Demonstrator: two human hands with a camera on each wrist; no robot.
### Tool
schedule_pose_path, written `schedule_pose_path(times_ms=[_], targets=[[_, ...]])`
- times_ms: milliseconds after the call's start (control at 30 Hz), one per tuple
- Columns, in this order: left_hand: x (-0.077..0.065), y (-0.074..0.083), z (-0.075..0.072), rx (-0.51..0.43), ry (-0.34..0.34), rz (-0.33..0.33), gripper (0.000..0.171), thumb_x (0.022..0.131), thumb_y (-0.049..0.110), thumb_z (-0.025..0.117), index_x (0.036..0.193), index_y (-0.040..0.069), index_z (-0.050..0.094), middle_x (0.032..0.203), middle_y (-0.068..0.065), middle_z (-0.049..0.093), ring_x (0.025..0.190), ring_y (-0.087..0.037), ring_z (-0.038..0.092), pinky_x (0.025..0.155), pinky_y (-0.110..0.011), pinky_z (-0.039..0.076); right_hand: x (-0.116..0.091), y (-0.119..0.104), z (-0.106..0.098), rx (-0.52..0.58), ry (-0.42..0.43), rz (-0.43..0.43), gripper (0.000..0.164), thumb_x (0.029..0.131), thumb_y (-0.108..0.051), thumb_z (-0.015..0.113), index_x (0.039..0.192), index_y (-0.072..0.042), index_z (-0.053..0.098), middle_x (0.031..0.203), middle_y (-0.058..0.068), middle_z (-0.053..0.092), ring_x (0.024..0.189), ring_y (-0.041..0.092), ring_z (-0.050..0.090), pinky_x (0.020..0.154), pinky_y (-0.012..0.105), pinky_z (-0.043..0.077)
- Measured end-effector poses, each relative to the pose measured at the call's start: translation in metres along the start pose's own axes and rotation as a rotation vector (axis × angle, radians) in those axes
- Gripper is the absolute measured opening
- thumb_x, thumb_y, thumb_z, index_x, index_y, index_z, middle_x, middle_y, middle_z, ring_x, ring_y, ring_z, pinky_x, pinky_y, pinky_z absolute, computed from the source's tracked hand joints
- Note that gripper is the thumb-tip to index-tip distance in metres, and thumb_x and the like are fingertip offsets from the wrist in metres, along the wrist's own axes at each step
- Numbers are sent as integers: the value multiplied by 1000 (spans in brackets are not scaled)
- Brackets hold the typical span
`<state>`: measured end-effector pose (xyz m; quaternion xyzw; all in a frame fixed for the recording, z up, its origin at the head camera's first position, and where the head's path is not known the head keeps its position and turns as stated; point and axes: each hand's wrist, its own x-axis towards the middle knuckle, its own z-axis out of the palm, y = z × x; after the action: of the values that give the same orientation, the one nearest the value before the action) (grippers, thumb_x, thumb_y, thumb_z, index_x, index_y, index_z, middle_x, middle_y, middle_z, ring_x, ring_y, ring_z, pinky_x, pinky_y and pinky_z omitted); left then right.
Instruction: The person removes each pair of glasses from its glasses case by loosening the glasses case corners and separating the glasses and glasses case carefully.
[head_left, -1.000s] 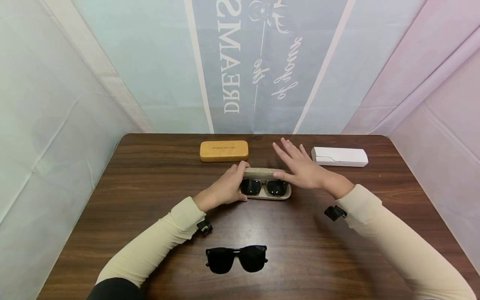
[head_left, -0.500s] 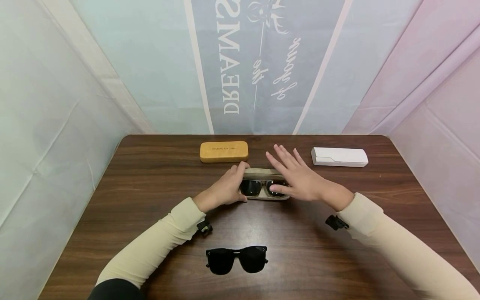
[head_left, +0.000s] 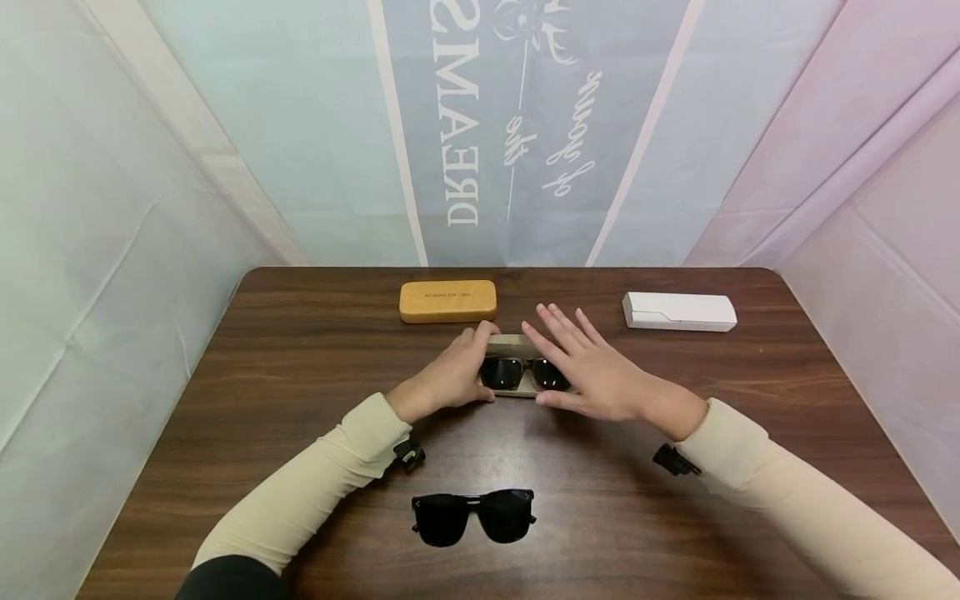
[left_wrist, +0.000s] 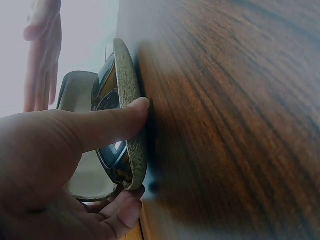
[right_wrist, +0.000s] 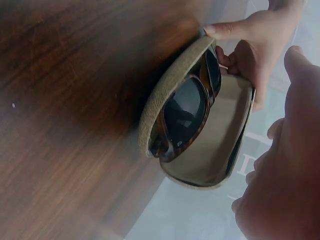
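An open beige fabric eyeglass case (head_left: pixel 512 344) sits on the table, its lid raised at the back. Inside lie tortoiseshell sunglasses (right_wrist: pixel 186 109) with dark lenses. My left hand (head_left: pixel 448 371) grips the case's left end, thumb on the front rim and fingers behind. Over the right end hovers my right hand (head_left: pixel 600 377), fingers straight and spread; in the right wrist view it is apart from the case and holds nothing. In the head view it hides that end. Black sunglasses (head_left: pixel 504 517) lie nearer the front of the table.
A yellow eyeglass case (head_left: pixel 447 302) stands shut behind the left hand. A white eyeglass case (head_left: pixel 680 312) lies at the back right. Printed cloth (head_left: pixel 487 167) hangs behind the dark wooden table (head_left: pixel 315 308).
My right hand has moved toward me and slightly left, covering more of the case's right end. The left hand keeps its grip, and the case stays in place.
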<state>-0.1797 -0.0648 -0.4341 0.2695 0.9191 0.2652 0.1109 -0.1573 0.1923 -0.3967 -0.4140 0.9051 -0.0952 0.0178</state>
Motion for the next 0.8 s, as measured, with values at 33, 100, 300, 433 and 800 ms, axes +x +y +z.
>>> schedule_pose_path(times_ms=[33, 100, 300, 433, 800], targets=[[0, 0, 0, 2, 1, 2, 94, 76, 18, 93, 145, 9, 30, 124, -18, 52, 110, -29, 54, 95, -42, 48, 0, -1, 0, 2, 0, -5, 95, 98, -53, 62, 165, -11, 9, 169, 15, -8, 156, 30, -7, 122, 53, -4], [1, 0, 0, 3, 4, 5, 93, 75, 18, 93, 144, 9, 30, 123, -18, 52, 109, -30, 54, 95, -42, 48, -1, -2, 1, -4, 2, -17, 95, 98, -53, 62, 164, -10, 9, 169, 16, -7, 156, 31, -6, 123, 52, -4], [1, 0, 0, 5, 8, 9, 94, 74, 17, 94, 144, 8, 31, 122, -18, 52, 108, -29, 54, 95, -43, 48, -5, -5, 6, -11, 8, -55, 91, 101, -57, 54, 164, -8, 11, 169, 17, -5, 156, 31, -5, 123, 53, 1], [1, -1, 0, 11, 13, 11, 94, 74, 17, 94, 143, 9, 31, 122, -18, 52, 109, -30, 54, 95, -42, 48, -7, -7, 8, -6, 18, -82, 90, 101, -58, 53, 164, -7, 13, 169, 17, -3, 156, 31, -4, 123, 54, 3], [1, -1, 0, 3, 22, 22, 93, 73, 16, 95, 141, 10, 32, 124, -19, 52, 112, -31, 54, 98, -43, 47, -7, -14, 10, 65, 22, -150, 82, 101, -44, 62, 163, -10, 21, 169, 11, 14, 156, 29, 10, 125, 42, 8]])
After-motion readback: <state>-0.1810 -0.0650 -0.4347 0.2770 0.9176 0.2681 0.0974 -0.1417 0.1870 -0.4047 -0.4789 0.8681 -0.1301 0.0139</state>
